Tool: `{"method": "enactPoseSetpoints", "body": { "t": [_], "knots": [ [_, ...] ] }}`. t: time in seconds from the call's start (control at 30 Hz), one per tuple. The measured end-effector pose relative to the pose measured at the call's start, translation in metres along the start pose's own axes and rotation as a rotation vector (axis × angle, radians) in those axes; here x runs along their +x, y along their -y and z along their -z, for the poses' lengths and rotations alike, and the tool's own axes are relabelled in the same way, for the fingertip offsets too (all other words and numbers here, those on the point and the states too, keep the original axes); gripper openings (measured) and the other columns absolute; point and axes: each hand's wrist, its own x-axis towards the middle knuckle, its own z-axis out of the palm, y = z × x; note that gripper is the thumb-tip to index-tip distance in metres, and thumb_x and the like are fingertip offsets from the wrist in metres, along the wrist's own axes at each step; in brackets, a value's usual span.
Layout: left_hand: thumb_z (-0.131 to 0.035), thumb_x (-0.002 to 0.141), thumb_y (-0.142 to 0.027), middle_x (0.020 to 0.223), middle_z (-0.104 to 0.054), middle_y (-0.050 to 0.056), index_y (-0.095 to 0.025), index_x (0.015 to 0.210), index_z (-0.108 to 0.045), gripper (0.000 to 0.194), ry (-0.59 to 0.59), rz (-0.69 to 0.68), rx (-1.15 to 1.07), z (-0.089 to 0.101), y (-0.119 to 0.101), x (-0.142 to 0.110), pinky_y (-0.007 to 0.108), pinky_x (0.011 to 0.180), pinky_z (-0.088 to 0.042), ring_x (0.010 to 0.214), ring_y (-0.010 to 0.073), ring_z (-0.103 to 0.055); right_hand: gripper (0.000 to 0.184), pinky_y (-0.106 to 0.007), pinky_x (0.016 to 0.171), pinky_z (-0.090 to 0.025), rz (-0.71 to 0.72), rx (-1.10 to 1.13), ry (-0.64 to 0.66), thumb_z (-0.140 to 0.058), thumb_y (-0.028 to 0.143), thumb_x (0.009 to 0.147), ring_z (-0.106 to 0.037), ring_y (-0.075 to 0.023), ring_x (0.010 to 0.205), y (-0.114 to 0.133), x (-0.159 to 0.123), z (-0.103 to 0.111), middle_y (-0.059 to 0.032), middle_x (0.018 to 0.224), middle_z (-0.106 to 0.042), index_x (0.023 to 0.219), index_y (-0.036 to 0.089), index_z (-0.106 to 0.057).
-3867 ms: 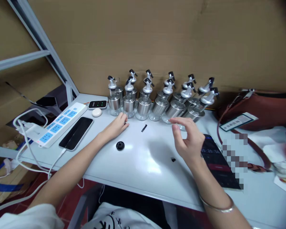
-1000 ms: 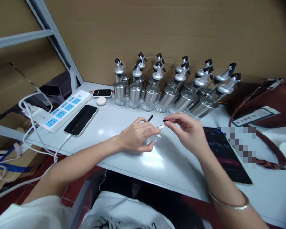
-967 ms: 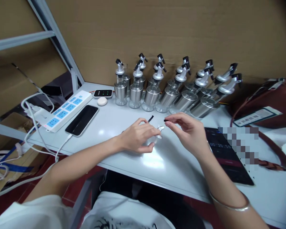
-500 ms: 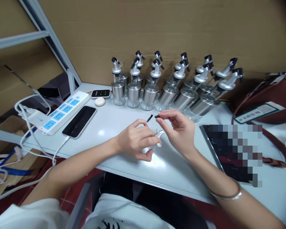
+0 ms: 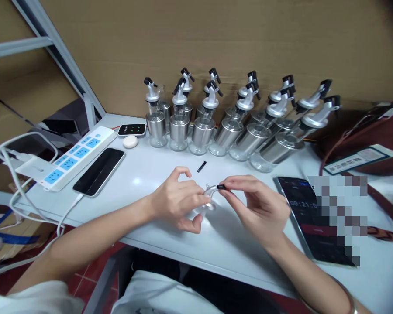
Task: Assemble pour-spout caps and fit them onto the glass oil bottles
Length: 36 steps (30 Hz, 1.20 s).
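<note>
My left hand (image 5: pixel 178 200) grips a small clear and silver pourer spout (image 5: pixel 209 197) just above the white table (image 5: pixel 216 244). My right hand (image 5: pixel 257 205) pinches a tiny black plug (image 5: pixel 221 187) between thumb and forefinger, its tip touching the spout's end. A short black strip (image 5: pixel 201 166) lies loose on the table behind my hands. Several steel and glass oil bottles with black-tipped pourers (image 5: pixel 203 126) stand in rows along the cardboard wall.
A white power strip with blue sockets (image 5: pixel 68 157), a black phone on a cable (image 5: pixel 98 171), a small black device with green lights (image 5: pixel 132 129) and a white oval (image 5: pixel 130 141) lie left. A tablet showing a timer (image 5: pixel 301 213) and a brown bag (image 5: pixel 373 135) sit right.
Both hands have dropped nearer to me and come together. The right hand has brought the black plug down to the end of the spout held by the left hand.
</note>
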Motion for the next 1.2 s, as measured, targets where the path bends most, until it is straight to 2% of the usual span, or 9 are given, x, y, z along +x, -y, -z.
{"method": "enactPoseSetpoints", "body": {
  "t": [0.4,0.67,0.73,0.83,0.9,0.97,1.07,1.2],
  "knots": [
    [-0.048,0.072,-0.024,0.065,-0.064,-0.004,-0.017,0.094,-0.046,0.023,0.040,0.024,-0.002,-0.002,0.003,-0.002,0.041,0.085,-0.035,0.054,0.0102,-0.060,0.030,-0.032,0.068,-0.053,-0.020,-0.022,0.030,-0.065,0.000,0.077,-0.065,-0.0180,0.081,-0.002,0.001,0.000,-0.0032,0.087,-0.068,0.095,0.024,-0.067],
    [-0.047,0.075,-0.024,0.066,-0.066,-0.003,-0.017,0.095,-0.046,0.021,0.059,0.012,0.031,-0.003,0.003,-0.003,0.040,0.086,-0.035,0.055,0.0097,-0.060,0.027,-0.029,0.065,-0.053,-0.048,-0.037,0.052,-0.062,0.002,0.080,-0.065,-0.0162,0.077,0.001,0.002,0.003,-0.0023,0.087,-0.070,0.088,0.026,-0.071],
    [-0.047,0.075,-0.023,0.067,-0.066,-0.003,-0.017,0.095,-0.046,0.021,0.060,0.014,0.032,-0.002,0.003,-0.003,0.039,0.086,-0.035,0.055,0.0096,-0.061,0.022,-0.029,0.068,-0.053,-0.160,0.045,0.051,-0.063,0.007,0.081,-0.064,-0.0165,0.078,0.002,0.004,0.003,-0.0025,0.085,-0.070,0.085,0.026,-0.072],
    [-0.048,0.076,-0.023,0.070,-0.068,-0.002,-0.016,0.097,-0.046,0.022,0.051,0.008,0.031,-0.001,0.004,-0.001,0.040,0.086,-0.035,0.057,0.0098,-0.061,0.014,-0.030,0.067,-0.052,-0.539,0.377,0.066,-0.065,0.024,0.083,-0.062,-0.0160,0.073,0.004,0.011,0.004,-0.0029,0.084,-0.067,0.095,0.026,-0.071],
    [-0.047,0.077,-0.023,0.071,-0.069,-0.002,-0.016,0.098,-0.046,0.022,0.047,-0.003,0.036,-0.001,0.004,-0.001,0.040,0.087,-0.034,0.057,0.0094,-0.062,0.021,-0.028,0.063,-0.050,-0.812,0.641,0.138,-0.064,0.034,0.083,-0.058,-0.0136,0.066,0.005,0.014,0.004,-0.0024,0.078,-0.063,0.101,0.024,-0.070],
    [-0.046,0.079,-0.024,0.071,-0.069,-0.003,-0.016,0.098,-0.047,0.021,0.049,-0.018,0.046,-0.001,0.004,-0.001,0.039,0.087,-0.034,0.056,0.0088,-0.061,0.024,-0.026,0.061,-0.047,-1.000,0.841,0.244,-0.064,0.036,0.082,-0.052,-0.0110,0.060,0.007,0.016,0.004,-0.0013,0.071,-0.058,0.097,0.020,-0.072],
    [-0.045,0.081,-0.025,0.071,-0.069,-0.003,-0.016,0.100,-0.047,0.021,0.056,-0.039,0.036,-0.001,0.003,-0.002,0.039,0.088,-0.034,0.056,0.0082,-0.060,0.022,-0.023,0.060,-0.044,-1.137,1.007,0.329,-0.065,0.034,0.080,-0.048,-0.0093,0.059,0.008,0.015,0.005,-0.0003,0.068,-0.054,0.092,0.017,-0.073],
    [-0.048,0.078,-0.024,0.070,-0.068,-0.003,-0.015,0.100,-0.048,0.023,0.055,-0.045,0.000,-0.002,0.001,-0.003,0.039,0.088,-0.034,0.054,0.0079,-0.059,0.021,-0.024,0.058,-0.044,-1.110,1.047,0.348,-0.067,0.033,0.077,-0.048,-0.0114,0.062,0.005,0.014,0.004,-0.0010,0.067,-0.052,0.089,0.017,-0.073]
  ]
}}
